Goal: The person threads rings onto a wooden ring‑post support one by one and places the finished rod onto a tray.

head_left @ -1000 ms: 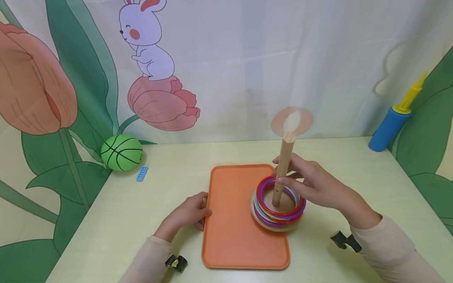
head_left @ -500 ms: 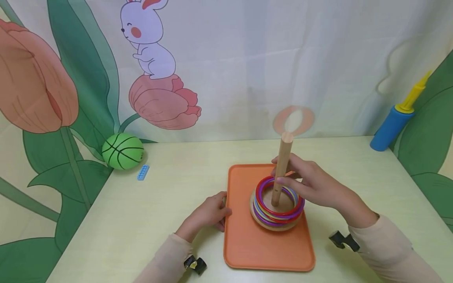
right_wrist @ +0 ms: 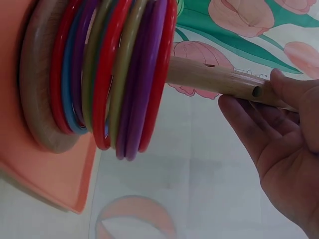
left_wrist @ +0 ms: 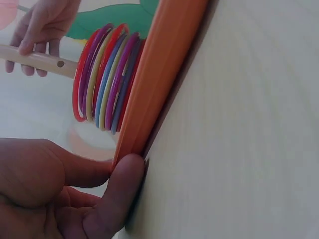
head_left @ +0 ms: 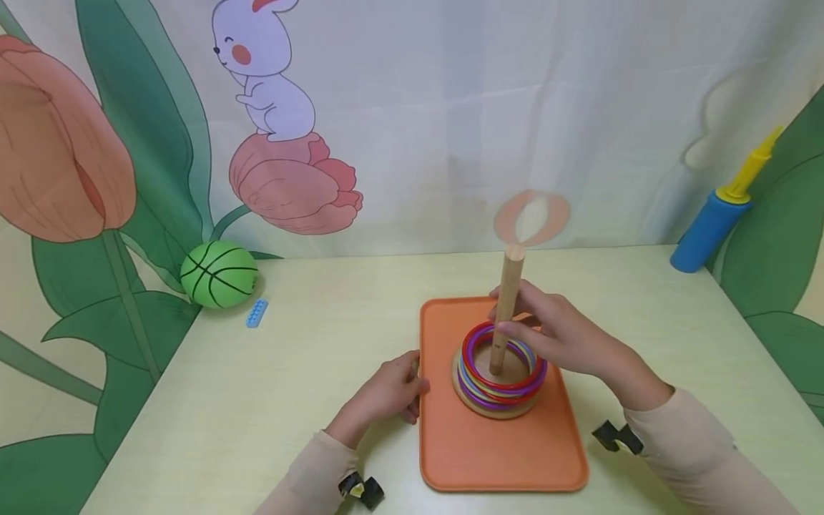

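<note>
An orange tray (head_left: 502,461) lies on the table in front of me, with the fingers and thumb of my left hand (head_left: 389,390) pinching its left rim. Over the tray's upper middle stands a wooden ring stand, its round base (right_wrist: 37,94) right at the tray surface in the right wrist view. Several thin red, purple, yellow and blue rings (right_wrist: 152,79) are stacked around its post (head_left: 508,282), which leans slightly right in the head view. My right hand (head_left: 566,332) grips this post above the rings, thumb on the near side; some fingertips are hidden behind it.
At the back left of the table (head_left: 257,400) sit a green ball (head_left: 219,275) and a small light-blue toy brick (head_left: 256,313). A blue and yellow hand pump (head_left: 714,222) stands at the back right corner. Behind the table hangs a printed curtain (head_left: 412,129).
My left hand has slid the tray to the right beneath the ring stand, which overhung its right edge before. The stand has shifted slightly left with my right hand still gripping its post.
</note>
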A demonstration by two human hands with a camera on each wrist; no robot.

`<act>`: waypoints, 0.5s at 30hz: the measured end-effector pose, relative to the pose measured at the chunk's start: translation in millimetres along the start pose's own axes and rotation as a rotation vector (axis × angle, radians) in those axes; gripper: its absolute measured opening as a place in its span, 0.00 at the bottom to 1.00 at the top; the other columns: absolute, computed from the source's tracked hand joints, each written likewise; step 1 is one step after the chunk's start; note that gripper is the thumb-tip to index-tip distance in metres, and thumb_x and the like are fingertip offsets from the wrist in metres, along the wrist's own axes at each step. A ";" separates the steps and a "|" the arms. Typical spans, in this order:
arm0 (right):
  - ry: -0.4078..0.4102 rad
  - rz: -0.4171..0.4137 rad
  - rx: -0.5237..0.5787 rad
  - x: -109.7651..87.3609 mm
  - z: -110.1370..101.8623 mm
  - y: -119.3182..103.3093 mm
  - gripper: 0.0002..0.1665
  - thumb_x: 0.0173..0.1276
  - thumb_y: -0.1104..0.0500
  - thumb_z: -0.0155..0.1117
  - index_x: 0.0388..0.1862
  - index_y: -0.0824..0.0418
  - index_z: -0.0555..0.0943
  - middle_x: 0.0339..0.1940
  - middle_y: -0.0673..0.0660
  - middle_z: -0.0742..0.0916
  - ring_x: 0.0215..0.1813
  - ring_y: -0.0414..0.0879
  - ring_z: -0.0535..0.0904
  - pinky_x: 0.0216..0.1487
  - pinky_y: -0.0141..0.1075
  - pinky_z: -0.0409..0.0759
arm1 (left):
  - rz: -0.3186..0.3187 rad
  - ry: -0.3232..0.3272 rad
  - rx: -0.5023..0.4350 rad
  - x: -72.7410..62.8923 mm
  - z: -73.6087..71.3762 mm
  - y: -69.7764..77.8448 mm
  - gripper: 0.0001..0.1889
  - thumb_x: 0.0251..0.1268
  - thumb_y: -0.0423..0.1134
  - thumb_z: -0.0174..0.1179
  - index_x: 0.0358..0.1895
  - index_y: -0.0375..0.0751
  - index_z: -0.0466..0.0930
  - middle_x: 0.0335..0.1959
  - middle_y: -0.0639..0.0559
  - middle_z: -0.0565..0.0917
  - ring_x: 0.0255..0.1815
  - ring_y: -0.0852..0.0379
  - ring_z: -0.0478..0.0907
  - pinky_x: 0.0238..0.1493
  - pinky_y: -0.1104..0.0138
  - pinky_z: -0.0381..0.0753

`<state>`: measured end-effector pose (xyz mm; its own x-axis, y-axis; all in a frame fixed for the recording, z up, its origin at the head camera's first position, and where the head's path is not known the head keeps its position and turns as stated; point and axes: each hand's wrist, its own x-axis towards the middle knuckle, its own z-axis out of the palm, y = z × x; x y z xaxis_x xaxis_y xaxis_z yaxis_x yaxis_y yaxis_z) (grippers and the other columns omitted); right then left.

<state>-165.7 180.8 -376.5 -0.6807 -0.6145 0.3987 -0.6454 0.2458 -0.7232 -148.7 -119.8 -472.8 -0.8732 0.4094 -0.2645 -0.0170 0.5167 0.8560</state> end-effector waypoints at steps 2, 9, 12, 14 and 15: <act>0.011 0.009 -0.001 -0.3 0.4 0.9 0.21 0.75 0.72 0.65 0.62 0.62 0.74 0.48 0.53 0.90 0.50 0.48 0.89 0.48 0.40 0.90 | 0.016 0.001 0.027 -0.6 -0.4 0.5 0.29 0.81 0.30 0.55 0.80 0.32 0.61 0.20 0.47 0.82 0.16 0.57 0.79 0.19 0.62 0.85; 0.050 0.023 -0.001 -0.6 3.8 1.6 0.21 0.75 0.71 0.66 0.63 0.62 0.74 0.48 0.53 0.90 0.49 0.47 0.89 0.45 0.40 0.91 | 0.021 -0.004 0.102 1.9 -2.4 4.5 0.28 0.82 0.30 0.51 0.81 0.35 0.61 0.21 0.48 0.80 0.16 0.56 0.77 0.17 0.63 0.84; 0.056 0.025 0.002 -0.7 5.2 1.5 0.21 0.74 0.71 0.66 0.62 0.62 0.75 0.48 0.53 0.89 0.49 0.47 0.89 0.44 0.40 0.91 | 0.013 -0.001 0.094 2.5 -3.1 4.6 0.29 0.82 0.30 0.52 0.81 0.35 0.61 0.21 0.48 0.79 0.15 0.56 0.77 0.17 0.63 0.83; 0.055 0.033 0.004 -0.6 5.7 1.3 0.21 0.74 0.71 0.66 0.62 0.62 0.75 0.48 0.52 0.89 0.49 0.48 0.89 0.45 0.41 0.91 | 0.013 0.001 0.084 1.9 -3.7 3.8 0.28 0.82 0.31 0.52 0.81 0.35 0.62 0.20 0.48 0.79 0.15 0.56 0.76 0.16 0.63 0.83; 0.054 0.038 0.001 -0.9 5.8 1.1 0.22 0.74 0.71 0.67 0.63 0.62 0.75 0.48 0.52 0.89 0.50 0.49 0.89 0.46 0.41 0.91 | 0.009 0.005 0.086 0.6 -4.5 3.9 0.30 0.82 0.32 0.53 0.82 0.35 0.60 0.20 0.49 0.79 0.14 0.57 0.76 0.17 0.64 0.82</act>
<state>-163.9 177.2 -381.0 -0.7226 -0.5635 0.4004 -0.6181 0.2672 -0.7393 -151.4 -121.0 -467.7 -0.8754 0.4109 -0.2547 0.0325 0.5756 0.8171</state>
